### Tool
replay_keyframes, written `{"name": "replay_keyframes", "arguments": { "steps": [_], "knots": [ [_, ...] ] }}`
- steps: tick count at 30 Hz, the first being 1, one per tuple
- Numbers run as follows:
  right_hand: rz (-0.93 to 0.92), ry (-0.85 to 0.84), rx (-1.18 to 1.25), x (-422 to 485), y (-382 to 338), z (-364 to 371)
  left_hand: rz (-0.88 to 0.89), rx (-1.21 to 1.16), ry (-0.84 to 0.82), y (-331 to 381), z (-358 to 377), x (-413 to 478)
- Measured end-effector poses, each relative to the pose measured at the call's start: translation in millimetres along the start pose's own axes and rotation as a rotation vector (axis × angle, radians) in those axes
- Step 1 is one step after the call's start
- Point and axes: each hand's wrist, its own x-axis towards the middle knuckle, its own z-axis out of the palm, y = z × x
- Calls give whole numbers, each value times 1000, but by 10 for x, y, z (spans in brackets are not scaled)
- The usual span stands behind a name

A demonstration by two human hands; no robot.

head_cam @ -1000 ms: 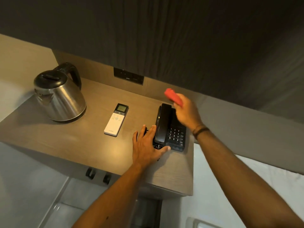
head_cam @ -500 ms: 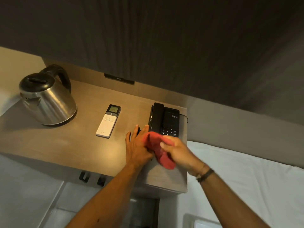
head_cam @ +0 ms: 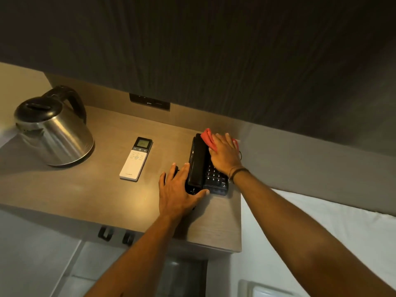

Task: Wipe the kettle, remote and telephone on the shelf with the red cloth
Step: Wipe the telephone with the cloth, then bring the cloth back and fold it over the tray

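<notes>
A black telephone lies at the right end of the wooden shelf. My right hand presses the red cloth flat onto the phone's far end, above the keypad. My left hand rests on the shelf against the phone's near left corner, thumb along its front edge. A white remote with a small screen lies in the middle of the shelf. A steel kettle with a black lid and handle stands at the left end.
A dark cabinet overhangs the shelf closely. A black socket panel sits in the back wall. Two black hooks hang under the shelf's front edge. A white bed lies to the right.
My right hand has carried the red cloth from the phone's near end, by my left hand, up to its far end. My left hand has stayed at the phone's near left corner.
</notes>
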Motion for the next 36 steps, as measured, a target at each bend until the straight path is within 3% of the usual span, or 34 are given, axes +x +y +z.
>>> {"name": "replay_keyframes", "arguments": {
  "steps": [2,11,14,20,22,24,26,28,31,36],
  "knots": [
    [-18,57,-37,-38,94,150,-5,12,1,4,11,5],
    [-17,-63,121,-903,96,312,4,27,-1,30,-53,-28],
    [129,-110,543,-1150,24,37,41,-40,-75,36,-140,-41],
    [477,175,1665,-2229,-124,-126,29,-415,64,314,-528,-763],
    [556,240,1924,-2674,-169,-13,-48,-635,-60,519,-616,-1288],
    [660,301,2071,-3089,-204,131,-199,-840,-353,743,-697,-1723],
    [741,373,2110,-3497,-225,292,-381,-947,-673,911,-659,-2016],
    [832,455,2122,-3881,-202,460,-488,-991,-857,988,-500,-2212],
    [954,537,2081,-4422,-48,742,-493,-873,-945,1011,-81,-2445],
    [1246,537,1644,-5149,484,1162,-312,-471,-1044,1177,812,-2790]
  ]
}}
